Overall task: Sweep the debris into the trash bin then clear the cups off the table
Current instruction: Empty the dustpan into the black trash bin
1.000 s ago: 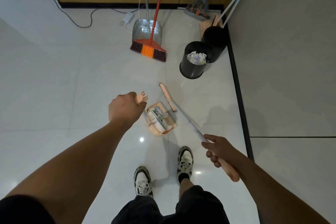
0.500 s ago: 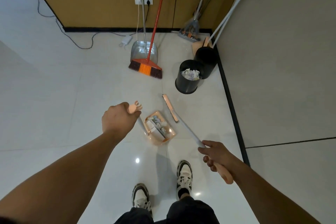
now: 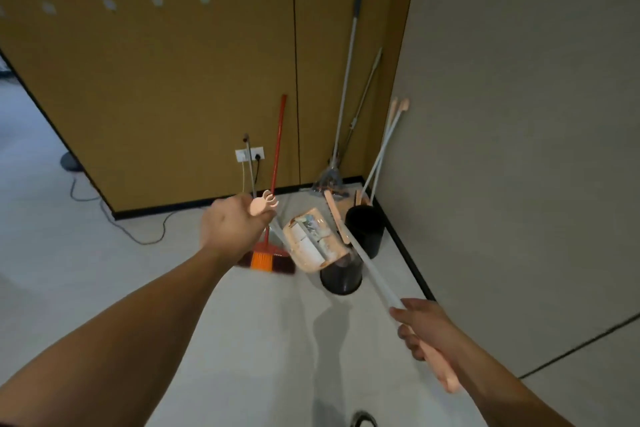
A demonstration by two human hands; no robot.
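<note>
Grips: left hand [image 3: 232, 225] grasps dustpan [image 3: 313, 242] handle; right hand [image 3: 424, 328] grasps broom [image 3: 367, 263].
Change: dustpan lifted off floor, now above bin [image 3: 341, 279], 12 o'clock.
Meaning: debris [image 3: 308, 236] likely next dumped.

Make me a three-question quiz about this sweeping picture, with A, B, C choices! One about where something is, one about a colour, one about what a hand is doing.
1. Where is the pink dustpan?
A. above the near black bin
B. flat on the floor
C. leaning on the wall

2. What colour is the handle of the broom by the wall?
A. blue
B. red
C. green

3. What is the right hand doing?
A. hanging free
B. pressing the wall
C. gripping a long stick

Answers: 1 A, it overlaps the bin's mouth. 2 B, its pole is red. 3 C, fingers wrap the stick.
</note>
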